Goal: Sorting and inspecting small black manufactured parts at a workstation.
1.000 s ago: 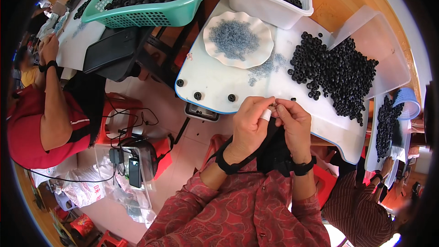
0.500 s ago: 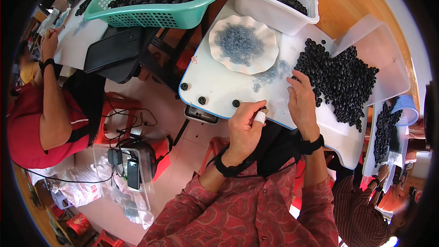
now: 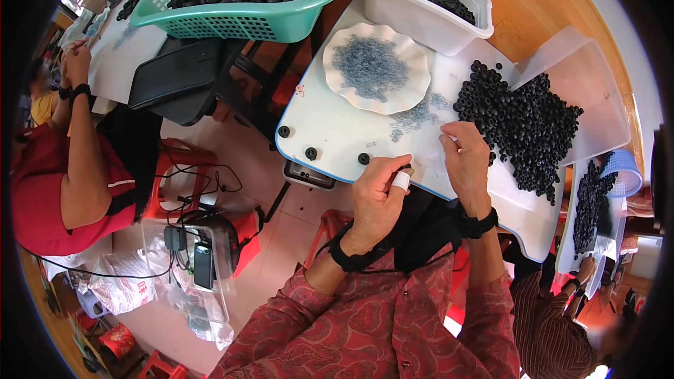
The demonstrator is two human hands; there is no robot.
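Observation:
My left hand (image 3: 377, 200) is closed over the table's near edge, gripping a small black ring-shaped part (image 3: 405, 167) that shows only partly between thumb and forefinger. White tape wraps one of its digits. My right hand (image 3: 465, 163) hovers just left of a heap of black ring-shaped parts (image 3: 540, 126), its thumb and forefinger drawn together in a pinch. What lies in that pinch, if anything, is too small to make out. Small clear bluish pieces (image 3: 414, 118) lie loose beyond my hands, and more fill a scalloped white plate (image 3: 420, 90).
Three single black parts line the white table's (image 3: 309, 109) near left edge. Behind the plate stands a white tub (image 3: 428, 17) of black parts. A tipped translucent bin (image 3: 597, 98) borders the heap. A green basket (image 3: 232, 24) stands far left; co-workers sit on both sides.
My right hand's fingers have drawn in from a looser, spread pose to a pinch, slightly lower and nearer me. My left hand stays almost in place with the black part.

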